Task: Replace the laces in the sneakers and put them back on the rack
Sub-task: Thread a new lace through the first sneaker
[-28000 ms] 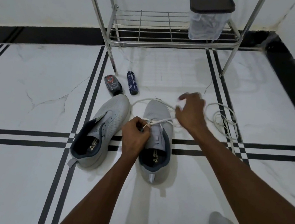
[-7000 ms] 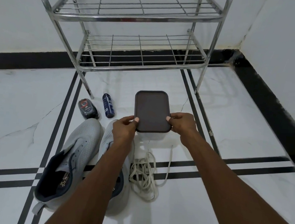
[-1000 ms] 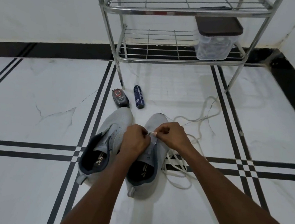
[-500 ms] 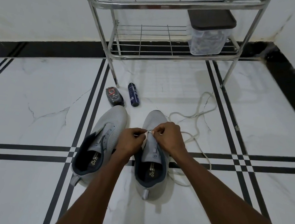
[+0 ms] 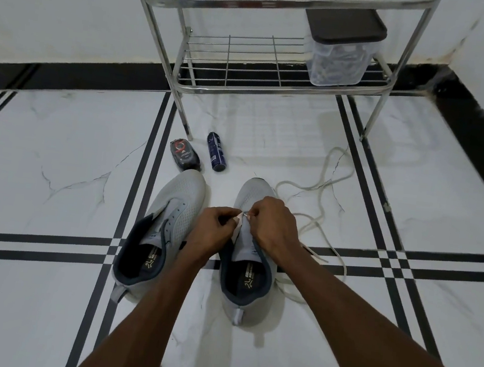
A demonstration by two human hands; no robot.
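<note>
Two grey sneakers stand side by side on the white floor, toes away from me. The left sneaker (image 5: 167,223) has no lace in it. Over the eyelets of the right sneaker (image 5: 246,277) both my hands meet. My left hand (image 5: 213,229) pinches the white lace (image 5: 323,189) at its tip. My right hand (image 5: 273,226) pinches the same lace just beside it. The rest of the lace trails loose over the floor to the right of the shoe. The steel rack (image 5: 265,74) stands behind.
A clear plastic box with a dark lid (image 5: 340,49) sits on the rack's lower shelf at the right. A small dark polish container (image 5: 184,155) and a blue spray can (image 5: 216,155) lie on the floor near the rack's left leg. Walls meet at the right.
Both hands stay pinched together at the right sneaker's eyelets. The loose lace has shifted a little on the floor. Earlier the lidded box was held in both hands; it now sits on the rack.
</note>
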